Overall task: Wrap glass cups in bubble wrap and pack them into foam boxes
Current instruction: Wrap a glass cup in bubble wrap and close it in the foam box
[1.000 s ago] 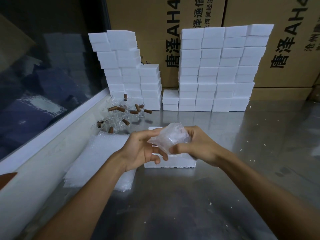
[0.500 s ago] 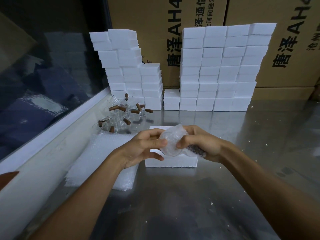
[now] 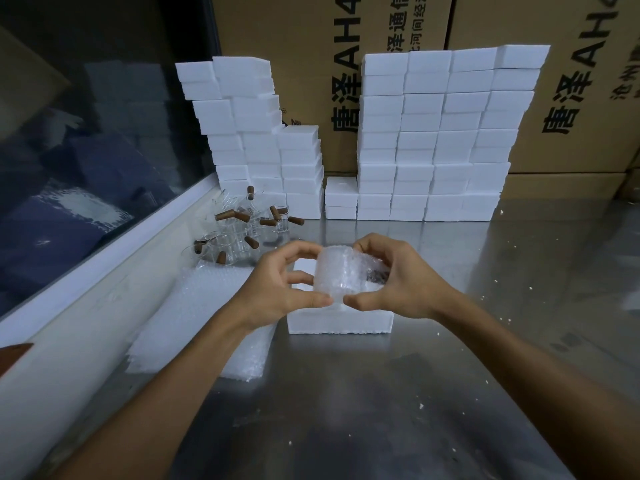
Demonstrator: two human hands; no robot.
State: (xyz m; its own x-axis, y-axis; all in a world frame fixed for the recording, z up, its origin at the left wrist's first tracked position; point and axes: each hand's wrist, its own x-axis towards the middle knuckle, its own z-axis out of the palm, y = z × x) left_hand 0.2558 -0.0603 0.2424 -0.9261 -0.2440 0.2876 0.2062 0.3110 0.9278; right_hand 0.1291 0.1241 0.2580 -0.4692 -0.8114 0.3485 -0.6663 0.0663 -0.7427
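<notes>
- Both hands, left hand [image 3: 284,289] and right hand [image 3: 398,282], grip a bubble-wrapped cup [image 3: 337,271] just above an open foam box [image 3: 339,322] on the table [image 3: 381,410].
- Wrapping seems nearly finished.
- Unwrapped glass cups [image 3: 242,230] wait nearby.

head view: worn on head | faces forward and down | close over metal table [image 3: 346,393]

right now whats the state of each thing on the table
wrapped cup: rolled in bubble wrap, held above foam box
left hand: grips wrapped cup
right hand: grips wrapped cup
foam box: on table, under hands
bubble wrap sheets: stacked flat
glass cups: unwrapped, piled
</notes>
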